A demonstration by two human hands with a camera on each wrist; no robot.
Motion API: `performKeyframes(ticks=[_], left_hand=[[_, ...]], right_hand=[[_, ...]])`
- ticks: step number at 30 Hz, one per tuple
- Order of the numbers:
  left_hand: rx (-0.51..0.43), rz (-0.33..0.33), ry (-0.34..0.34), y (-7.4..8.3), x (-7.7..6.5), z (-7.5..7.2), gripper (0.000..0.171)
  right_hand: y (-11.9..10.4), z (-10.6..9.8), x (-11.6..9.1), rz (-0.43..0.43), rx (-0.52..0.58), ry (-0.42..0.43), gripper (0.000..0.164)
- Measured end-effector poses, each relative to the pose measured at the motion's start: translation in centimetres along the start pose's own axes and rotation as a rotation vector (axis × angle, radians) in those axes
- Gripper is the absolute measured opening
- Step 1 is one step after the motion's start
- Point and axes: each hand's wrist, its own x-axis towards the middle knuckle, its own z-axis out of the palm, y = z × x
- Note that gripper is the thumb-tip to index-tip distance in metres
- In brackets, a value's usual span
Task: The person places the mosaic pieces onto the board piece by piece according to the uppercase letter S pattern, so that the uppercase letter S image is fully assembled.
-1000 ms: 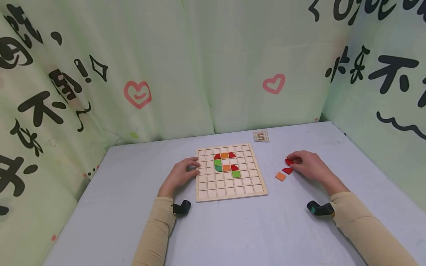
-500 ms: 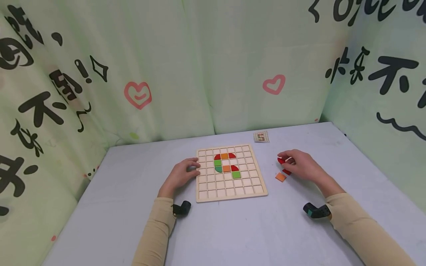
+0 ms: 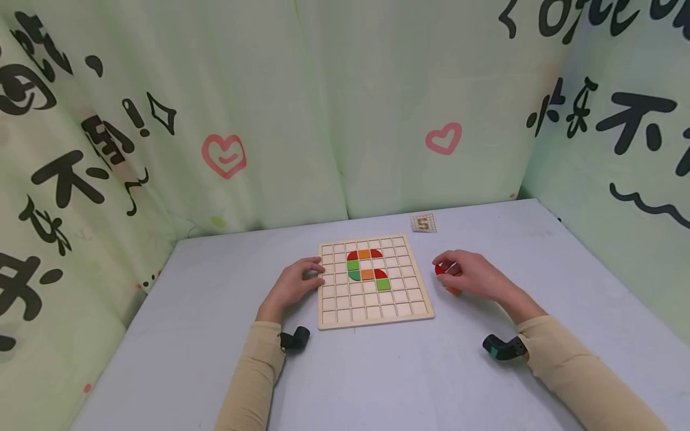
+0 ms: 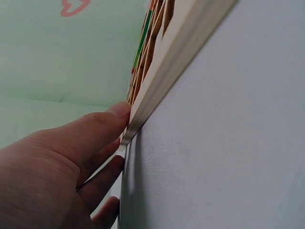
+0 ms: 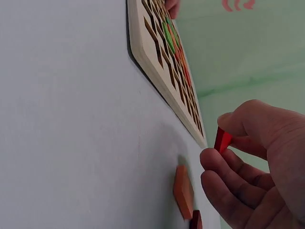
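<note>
A wooden grid board lies on the table. Red, orange and green tiles, some square and some quarter-round, sit in its upper middle cells. My left hand rests at the board's left edge, thumb tip against the side and fingers extended, as the left wrist view shows. Right of the board, my right hand pinches a red quarter-round tile between thumb and fingers, above the table. Below that hand lie an orange square tile and another red tile, which the hand hides in the head view.
A small card with a printed grid pattern lies behind the board near the table's back edge. Green curtains with black writing and pink hearts surround the white table. A black camera is worn on each wrist.
My right hand has picked up one red tile and carried it left, closer to the board, passing over the other loose tiles. The left hand and the board have stayed put.
</note>
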Motion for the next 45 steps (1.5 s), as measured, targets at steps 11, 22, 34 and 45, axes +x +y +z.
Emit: performKeyframes(ticks=[11, 22, 34, 45], left_hand=[[-0.009, -0.002, -0.005, -0.1, 0.0, -0.1, 0.027], [-0.01, -0.003, -0.008, 0.0, 0.0, 0.0, 0.026], [-0.008, -0.004, -0.002, 0.0, 0.0, -0.1, 0.026], [-0.013, -0.01, -0.003, 0.0, 0.1, -0.1, 0.026]], right_hand=[[-4.0, 3.2, 0.3, -0.125, 0.031, -0.071, 0.029], [-6.3, 5.8, 1.5, -0.19, 0.017, -0.098, 0.026], [-6.3, 6.4, 1.5, -0.186, 0.0, -0.071, 0.026], [-6.1, 6.2, 1.5, -0.148, -0.043, -0.039, 0.029]])
